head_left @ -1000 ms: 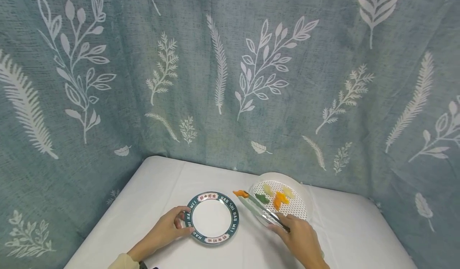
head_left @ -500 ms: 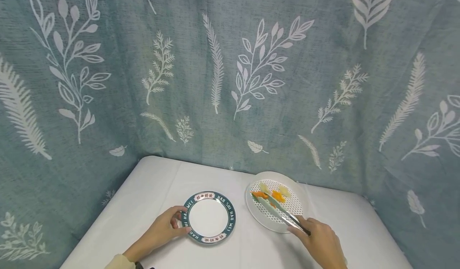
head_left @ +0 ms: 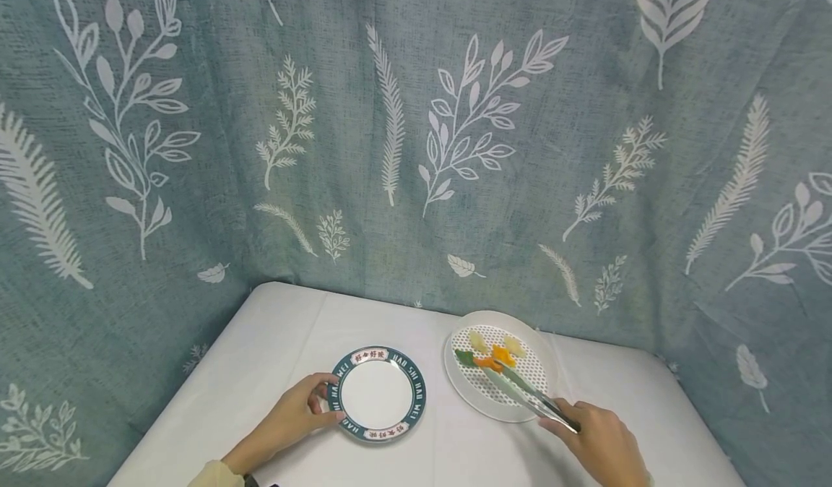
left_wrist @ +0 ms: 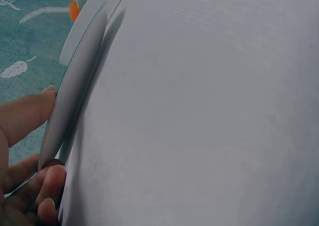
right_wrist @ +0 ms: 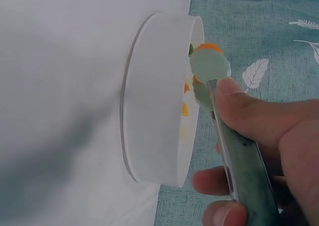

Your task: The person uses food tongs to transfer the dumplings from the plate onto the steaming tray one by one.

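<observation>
At the left, my left hand (head_left: 302,412) holds the rim of a round plate (head_left: 377,394), white with a teal lettered border. In the left wrist view the plate (left_wrist: 75,91) is edge-on and tilted, thumb on one side and fingers on the other. My right hand (head_left: 598,436) grips metal tongs (head_left: 529,398) with pale green tips, which reach over a white round basket (head_left: 468,394) with a perforated floor. At the tips is an orange dumpling-like piece (right_wrist: 208,47). Inside the basket lie a green piece (head_left: 464,358), a yellow piece (head_left: 503,355) and pale pieces (head_left: 477,340).
A white cloth (head_left: 292,342) covers the table. Behind it and at the sides hangs a blue-green curtain (head_left: 364,256) with white leaf prints. The basket's upright wall (right_wrist: 154,101) shows in the right wrist view, close to the table's back edge.
The tongs with the orange piece have moved right, from between plate and basket to over the basket floor, and the right hand has drawn right and back. The left hand stays on the plate.
</observation>
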